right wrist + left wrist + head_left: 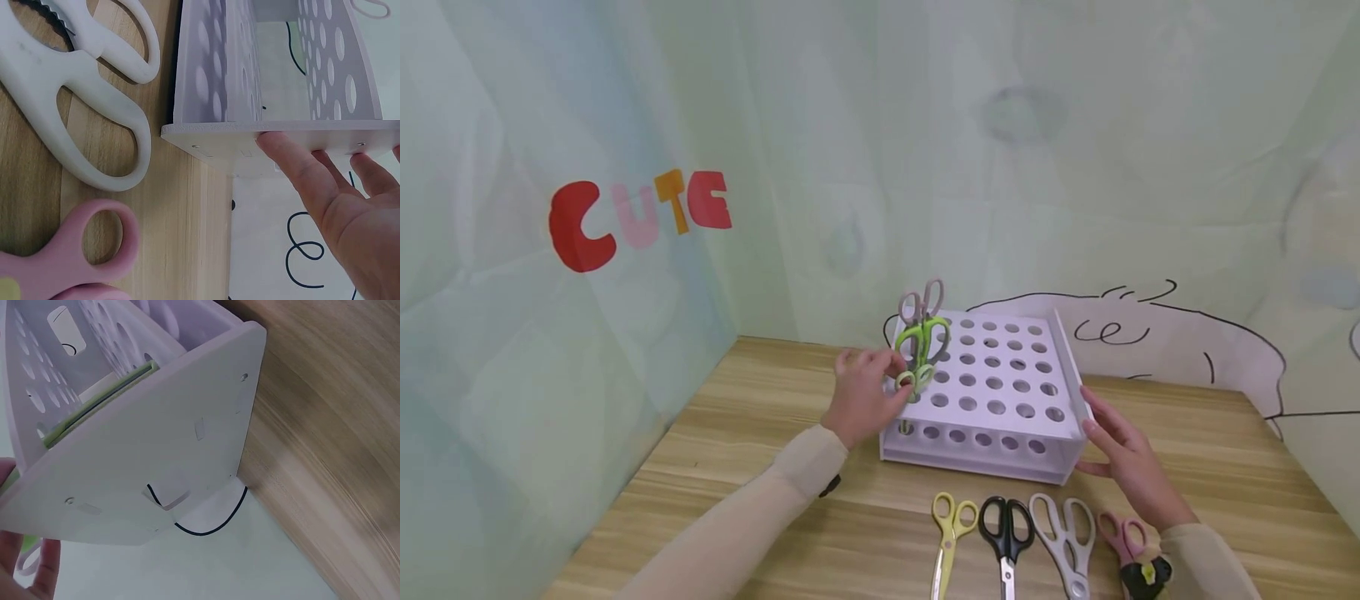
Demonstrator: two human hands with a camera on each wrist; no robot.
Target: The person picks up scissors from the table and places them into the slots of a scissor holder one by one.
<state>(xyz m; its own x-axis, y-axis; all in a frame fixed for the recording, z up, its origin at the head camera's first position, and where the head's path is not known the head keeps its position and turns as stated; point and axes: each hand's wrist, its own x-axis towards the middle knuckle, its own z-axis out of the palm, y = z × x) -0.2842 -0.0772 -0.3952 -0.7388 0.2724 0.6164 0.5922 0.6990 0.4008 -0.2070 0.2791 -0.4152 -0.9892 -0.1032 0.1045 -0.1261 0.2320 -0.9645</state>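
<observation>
A white holed rack (992, 379) stands on the table. My left hand (868, 396) pinches the handle of small light green scissors (923, 377), whose blades pass down through a front-left hole. In the left wrist view, a green strip (103, 403) shows between the rack's tiers, while only fingertips of that hand appear at the left edge. Behind these scissors, bright green-handled scissors (940, 327) and pink-handled scissors (934, 293) stand upright in the left column. My right hand (1123, 458) rests its extended fingers against the rack's right side panel (312, 134).
In front of the rack lie yellow scissors (950, 533), black scissors (1007, 533), grey-white scissors (1063, 537) and pink scissors (1123, 533), the last partly behind the right wrist. A printed cloth (880, 167) hangs behind the wooden table (730, 417).
</observation>
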